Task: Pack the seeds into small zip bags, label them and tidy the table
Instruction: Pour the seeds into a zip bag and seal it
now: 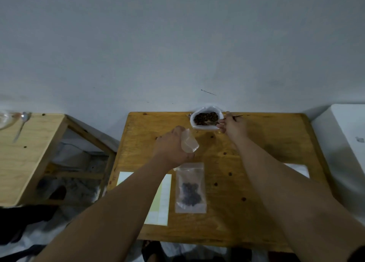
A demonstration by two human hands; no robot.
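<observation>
A white bag of brown seeds (205,118) stands open at the far edge of the wooden table (256,212). My right hand (234,128) holds a small metal spoon (231,117) whose bowl dips into those seeds. My left hand (170,146) grips an empty small zip bag (189,142) just left of the seed bag, above the table. Nearer to me a filled zip bag (190,188) with dark seeds lies flat. A sheet of white labels (163,198) lies to its left, partly under my left forearm.
A second wooden table (25,153) at left carries a glass bowl (4,119) and a spoon (21,125). A white box (347,143) stands at right. White paper (298,170) lies by my right forearm. A wall rises right behind the table.
</observation>
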